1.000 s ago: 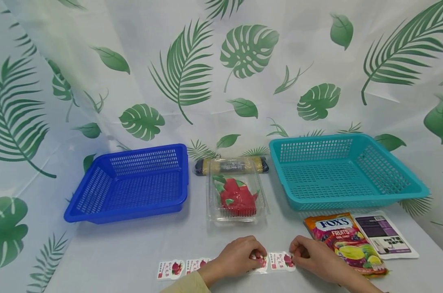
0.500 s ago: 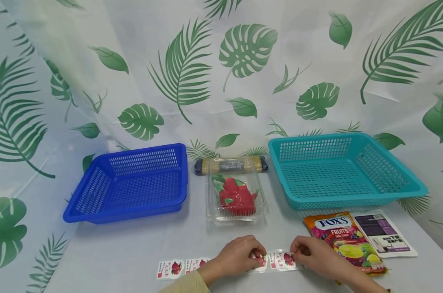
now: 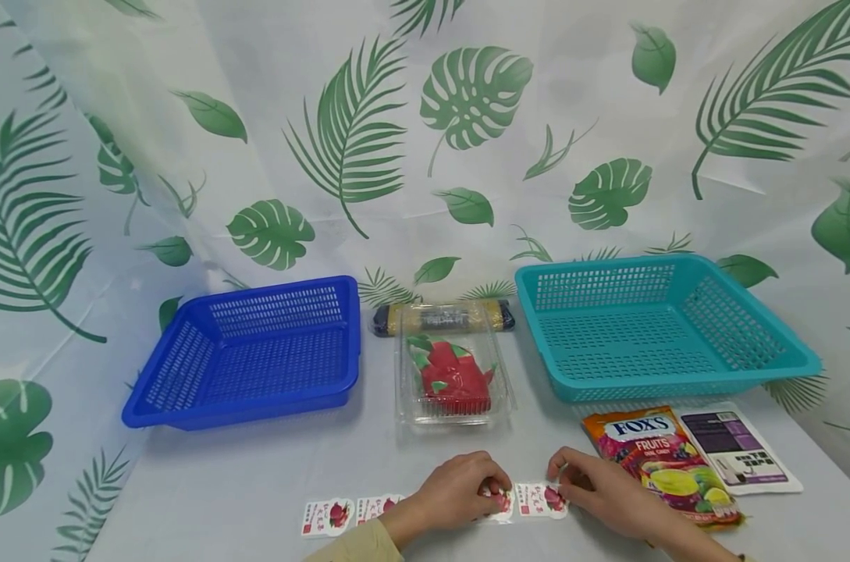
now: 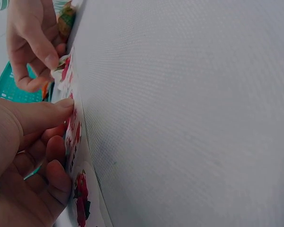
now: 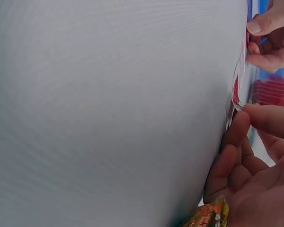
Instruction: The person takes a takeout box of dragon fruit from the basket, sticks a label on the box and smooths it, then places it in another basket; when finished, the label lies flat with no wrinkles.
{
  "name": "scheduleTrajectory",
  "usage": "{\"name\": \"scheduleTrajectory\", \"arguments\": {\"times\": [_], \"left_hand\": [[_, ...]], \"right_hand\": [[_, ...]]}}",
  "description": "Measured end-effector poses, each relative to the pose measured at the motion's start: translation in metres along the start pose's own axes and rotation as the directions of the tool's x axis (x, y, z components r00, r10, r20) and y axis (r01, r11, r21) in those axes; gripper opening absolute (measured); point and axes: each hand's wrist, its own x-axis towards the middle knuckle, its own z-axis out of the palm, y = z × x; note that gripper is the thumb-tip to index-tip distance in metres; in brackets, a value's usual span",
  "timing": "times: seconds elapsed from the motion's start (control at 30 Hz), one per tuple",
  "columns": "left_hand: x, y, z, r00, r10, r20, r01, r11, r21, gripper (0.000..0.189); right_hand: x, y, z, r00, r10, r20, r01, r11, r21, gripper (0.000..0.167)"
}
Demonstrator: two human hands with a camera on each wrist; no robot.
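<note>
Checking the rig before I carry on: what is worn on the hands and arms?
Both hands are bare, no gloves. The left hand comes out of a pale yellow sleeve ending at the wrist. The right hand shows a bare forearm, no sleeve in view.

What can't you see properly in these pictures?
- Head view: the left hand covers the middle of the sticker strip.
- Head view: sticker print is too small to read.
- Head view: the clear box hides part of the long packet behind it.
- Wrist views: the table fills the frame; stickers show edge-on only.
</note>
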Motion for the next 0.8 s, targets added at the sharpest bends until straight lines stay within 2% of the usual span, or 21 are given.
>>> {"name": "scheduleTrajectory", "arguments": {"times": [0.17,0.57,0.8], "left_hand": [[0.001,0.0006,-0.0001,1.0,-0.003,-0.003,0.003,1.0,0.008,0.012],[0.0025,-0.0009,0.0014,1.0,-0.009,0.012,0.009,1.0,-0.009,0.011],[0.0037,-0.0015,0.0014,1.0,-0.023,0.016,0.023,1.0,-0.018,0.011]], "right_hand": [[0.0003,0.0023,-0.0014,1.0,-0.015,0.013,0.016,0.999,-0.034,0.004],[-0.0041,0.0024,-0.0045,0.999,-0.044,0.001,0.044,0.999,-0.004,0.007],[-0.0056,0.0015,-0.008,0.995,-0.1,-0.008,0.1,0.995,-0.013,0.007]]}}
